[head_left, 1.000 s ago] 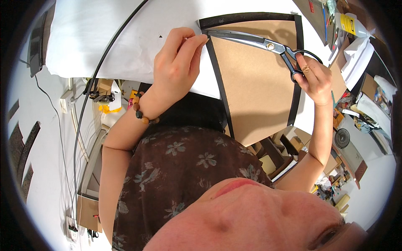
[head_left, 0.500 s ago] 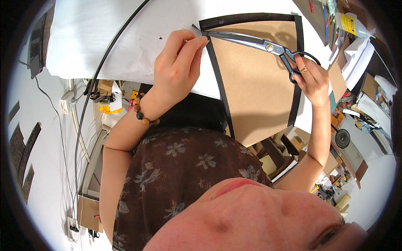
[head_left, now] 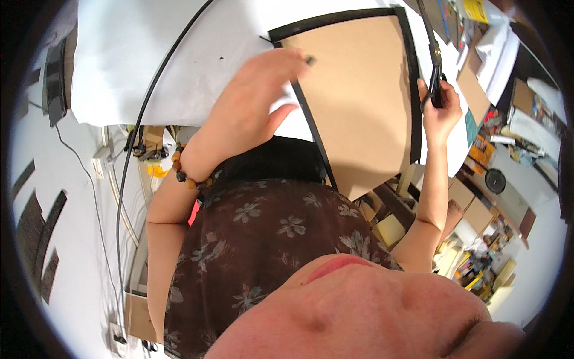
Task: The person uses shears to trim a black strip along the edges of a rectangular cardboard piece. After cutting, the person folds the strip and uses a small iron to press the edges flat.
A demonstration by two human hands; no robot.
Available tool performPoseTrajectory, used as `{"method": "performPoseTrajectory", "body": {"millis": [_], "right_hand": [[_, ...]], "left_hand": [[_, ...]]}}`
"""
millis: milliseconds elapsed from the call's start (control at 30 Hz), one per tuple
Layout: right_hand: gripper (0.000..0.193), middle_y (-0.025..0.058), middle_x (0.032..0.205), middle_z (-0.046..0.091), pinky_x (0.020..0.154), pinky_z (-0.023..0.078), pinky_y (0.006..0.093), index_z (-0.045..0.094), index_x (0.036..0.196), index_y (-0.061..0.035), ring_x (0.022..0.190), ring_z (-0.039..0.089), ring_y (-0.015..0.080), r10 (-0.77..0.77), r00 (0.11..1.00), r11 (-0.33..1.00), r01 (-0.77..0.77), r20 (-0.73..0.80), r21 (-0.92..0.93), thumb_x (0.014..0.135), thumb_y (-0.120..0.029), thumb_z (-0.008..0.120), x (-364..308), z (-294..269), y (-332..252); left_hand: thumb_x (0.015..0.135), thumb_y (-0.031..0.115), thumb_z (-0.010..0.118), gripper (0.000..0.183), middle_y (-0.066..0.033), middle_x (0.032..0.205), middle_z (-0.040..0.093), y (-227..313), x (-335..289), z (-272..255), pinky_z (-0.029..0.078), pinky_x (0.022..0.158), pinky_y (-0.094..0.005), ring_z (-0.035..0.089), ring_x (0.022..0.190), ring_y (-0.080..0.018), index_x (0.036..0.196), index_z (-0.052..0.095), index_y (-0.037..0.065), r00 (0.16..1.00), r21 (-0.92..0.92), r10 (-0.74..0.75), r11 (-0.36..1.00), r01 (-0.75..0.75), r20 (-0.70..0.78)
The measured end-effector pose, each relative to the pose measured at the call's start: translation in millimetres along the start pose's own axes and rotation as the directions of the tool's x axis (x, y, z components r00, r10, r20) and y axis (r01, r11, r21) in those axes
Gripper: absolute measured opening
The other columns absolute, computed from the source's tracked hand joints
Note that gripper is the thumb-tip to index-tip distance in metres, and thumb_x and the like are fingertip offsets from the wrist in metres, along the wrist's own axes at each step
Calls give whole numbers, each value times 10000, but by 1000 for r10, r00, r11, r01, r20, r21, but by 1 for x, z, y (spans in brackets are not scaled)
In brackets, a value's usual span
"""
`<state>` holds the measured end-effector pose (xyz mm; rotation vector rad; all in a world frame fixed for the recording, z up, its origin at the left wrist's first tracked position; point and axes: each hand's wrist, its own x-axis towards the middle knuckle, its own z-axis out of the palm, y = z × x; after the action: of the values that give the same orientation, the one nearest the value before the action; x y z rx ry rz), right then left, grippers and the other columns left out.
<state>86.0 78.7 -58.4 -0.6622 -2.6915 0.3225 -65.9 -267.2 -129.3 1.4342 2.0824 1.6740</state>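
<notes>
A brown cardboard panel (head_left: 359, 107) edged with black strips lies on the white-covered table in front of me. My left hand (head_left: 254, 96) hovers over its left edge, smeared by motion, with the thumb spread away from the fingers. A small dark scrap (head_left: 310, 60) shows at the blurred fingertips; whether it touches them I cannot tell. At the panel's right edge, my right hand (head_left: 441, 113) grips the handles of black-handled scissors (head_left: 435, 54). Their blades point away from me, seen nearly edge-on. A short black end (head_left: 265, 39) sticks out past the panel's far left corner.
White paper (head_left: 143, 60) covers the table on the left, crossed by a black cable (head_left: 156, 78). A tiny black scrap (head_left: 221, 58) lies on it. Crumpled white sheets (head_left: 502, 57), a bottle with a yellow label (head_left: 475, 10) and clutter crowd the right side.
The scissors have swung off the panel's far left corner, out beyond its right edge. My left hand has left the pinch at that corner, and its thumb has spread. The view has shifted slightly.
</notes>
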Motion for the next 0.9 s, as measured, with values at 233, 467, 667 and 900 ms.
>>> {"method": "performPoseTrajectory", "body": {"millis": [233,467,667,900], "right_hand": [[298,108,823,707,669,497,246,647,1028,61,734,625,98,142,985,989,-136,100,-58,869,-170,746,-1,9,22],[362,35,746,642,634,468,228,646,1036,18,702,572,71,17,990,995,-32,142,100,877,-282,769,47,38,-2],[351,211,720,563,608,440,419,549,963,-9,630,535,355,-210,948,957,151,237,246,880,-306,716,72,59,-69],[295,153,758,645,608,478,325,649,1031,5,638,596,232,-122,979,941,61,165,333,831,-186,754,13,27,-88]], "left_hand": [[784,179,739,529,-154,1239,632,9,16,29,477,1045,-432,598,1178,-335,1269,569,56,945,199,176,951,-235,276],[864,488,689,599,-187,1107,697,42,-39,81,560,935,-353,695,1033,-292,1252,581,45,951,542,270,782,-309,152],[843,164,602,452,-218,1008,685,73,-43,123,582,837,-386,688,979,-339,1280,575,53,951,245,274,921,-303,146],[828,55,708,402,-128,1074,669,42,-15,21,553,763,-382,661,915,-324,1212,589,80,995,-29,-63,998,61,-76]]}}
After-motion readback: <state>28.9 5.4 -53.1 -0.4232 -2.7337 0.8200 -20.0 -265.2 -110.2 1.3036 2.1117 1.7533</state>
